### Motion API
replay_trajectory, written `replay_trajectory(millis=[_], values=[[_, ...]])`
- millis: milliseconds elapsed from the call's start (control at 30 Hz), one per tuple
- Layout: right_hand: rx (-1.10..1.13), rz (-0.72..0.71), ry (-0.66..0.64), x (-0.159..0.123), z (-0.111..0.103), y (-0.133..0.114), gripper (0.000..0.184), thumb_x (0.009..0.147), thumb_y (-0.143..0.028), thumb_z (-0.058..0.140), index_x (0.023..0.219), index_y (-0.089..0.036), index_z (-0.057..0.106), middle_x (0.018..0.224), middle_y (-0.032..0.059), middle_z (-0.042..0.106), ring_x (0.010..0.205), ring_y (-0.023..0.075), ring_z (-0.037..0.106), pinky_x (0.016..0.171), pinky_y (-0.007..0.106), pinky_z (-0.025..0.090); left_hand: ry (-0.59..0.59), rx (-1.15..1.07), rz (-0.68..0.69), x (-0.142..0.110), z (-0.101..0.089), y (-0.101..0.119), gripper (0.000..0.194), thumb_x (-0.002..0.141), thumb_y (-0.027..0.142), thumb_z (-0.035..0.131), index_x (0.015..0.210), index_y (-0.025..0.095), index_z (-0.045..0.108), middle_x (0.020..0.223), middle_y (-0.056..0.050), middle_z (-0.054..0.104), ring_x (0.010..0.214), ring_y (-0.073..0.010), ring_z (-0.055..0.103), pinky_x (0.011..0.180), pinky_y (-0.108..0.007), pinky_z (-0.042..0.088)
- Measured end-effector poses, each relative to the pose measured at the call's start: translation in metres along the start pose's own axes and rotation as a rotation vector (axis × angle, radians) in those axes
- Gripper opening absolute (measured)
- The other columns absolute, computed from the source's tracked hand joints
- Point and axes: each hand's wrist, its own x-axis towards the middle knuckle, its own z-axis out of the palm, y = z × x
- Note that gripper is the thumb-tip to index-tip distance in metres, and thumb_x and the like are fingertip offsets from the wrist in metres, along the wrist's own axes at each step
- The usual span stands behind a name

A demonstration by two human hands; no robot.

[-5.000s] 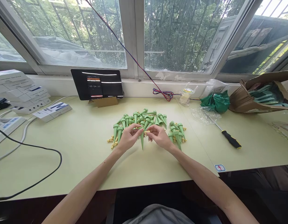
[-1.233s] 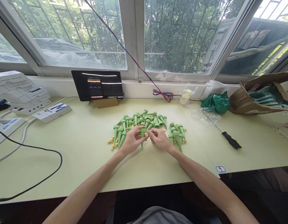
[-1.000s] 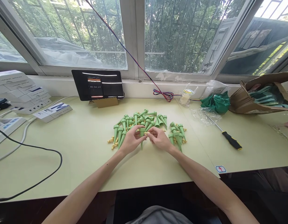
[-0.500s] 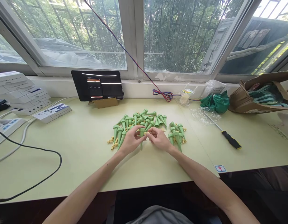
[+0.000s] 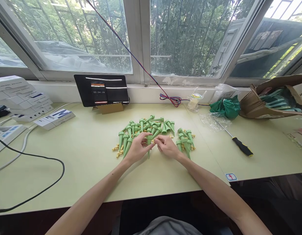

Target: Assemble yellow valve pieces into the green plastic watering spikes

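Observation:
My left hand (image 5: 139, 147) is closed around a green plastic watering spike (image 5: 149, 140), held upright with its ribbed cap on top and its tip pointing down. Against the spike's side, my right hand (image 5: 166, 145) pinches a small yellow valve piece (image 5: 153, 141), partly covered by the fingertips. Behind my hands lies a heap of similar green spikes (image 5: 141, 124), some standing on their tips against others. Yellow pieces (image 5: 119, 152) lie at the heap's left edge. Right of my right hand is a smaller group of green spikes (image 5: 185, 142) with yellow bits among them.
A propped tablet (image 5: 116, 93) shows a timer. White boxes (image 5: 55, 118) and cables are at left. A screwdriver (image 5: 242, 147), a green plastic bag (image 5: 226, 107) and an open cardboard box (image 5: 248, 104) lie at right. Coiled wire (image 5: 174, 100) sits by the window.
The right fingers have shifted slightly around the yellow piece beside the held spike. Otherwise both hands stay in nearly the same place, and the heaps look unchanged.

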Motion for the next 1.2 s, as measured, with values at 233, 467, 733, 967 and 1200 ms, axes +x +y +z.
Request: replay_trajectory(millis=[233, 467, 733, 967, 1200], values=[[0.075, 0.022, 0.011, -0.0013, 0.0025, 0.0004, 0.026, 0.088, -0.045, 0.058, 0.088, -0.019, 0.056, 0.057, -0.0038, 0.056, 0.049, 0.0125, 0.049, 0.051, 0.025, 0.041, 0.015, 0.019, 0.032, 0.0011, -0.0003, -0.0004, 0.036, 0.082, 0.036, 0.068, 0.114, 0.021, 0.062, 0.108, -0.006, 0.059, 0.065, -0.0117, 0.059, 0.062, -0.03, 0.059], [0.0, 0.01, -0.008, 0.0001, 0.0, -0.0014, 0.023, 0.09, -0.039, 0.052, 0.079, -0.019, 0.056, 0.051, -0.0043, 0.051, 0.046, 0.0128, 0.045, 0.049, 0.026, 0.036, -0.004, 0.036, 0.041, 0.0001, 0.0005, 0.0, 0.038, 0.082, 0.038, 0.067, 0.116, 0.022, 0.062, 0.107, -0.005, 0.058, 0.066, -0.0119, 0.057, 0.062, -0.029, 0.059], [-0.122, -0.015, 0.015, 0.0013, -0.0001, -0.0001, 0.036, 0.094, -0.041, 0.045, 0.063, -0.022, 0.045, 0.049, -0.0031, 0.046, 0.05, 0.014, 0.043, 0.051, 0.026, 0.033, -0.012, 0.054, 0.054, -0.0004, -0.0003, 0.0025, 0.037, 0.082, 0.04, 0.068, 0.114, 0.023, 0.063, 0.104, -0.005, 0.058, 0.068, -0.013, 0.056, 0.063, -0.029, 0.057], [-0.123, -0.006, 0.015, 0.0013, 0.0, 0.001, 0.036, 0.094, -0.042, 0.044, 0.065, -0.021, 0.047, 0.05, -0.003, 0.047, 0.05, 0.0137, 0.043, 0.051, 0.026, 0.033, -0.026, 0.027, 0.052, -0.0001, 0.0, 0.0028, 0.037, 0.083, 0.04, 0.066, 0.115, 0.023, 0.062, 0.105, -0.005, 0.057, 0.068, -0.0125, 0.055, 0.064, -0.03, 0.06], [-0.068, 0.008, 0.014, 0.0006, 0.0008, 0.0011, 0.036, 0.091, -0.049, 0.049, 0.071, -0.02, 0.054, 0.051, -0.0032, 0.048, 0.048, 0.0135, 0.042, 0.049, 0.026, 0.032, -0.035, -0.028, 0.033, -0.0006, 0.0015, -0.0013, 0.04, 0.083, 0.04, 0.067, 0.118, 0.022, 0.06, 0.106, -0.006, 0.056, 0.068, -0.0124, 0.059, 0.063, -0.03, 0.062]])
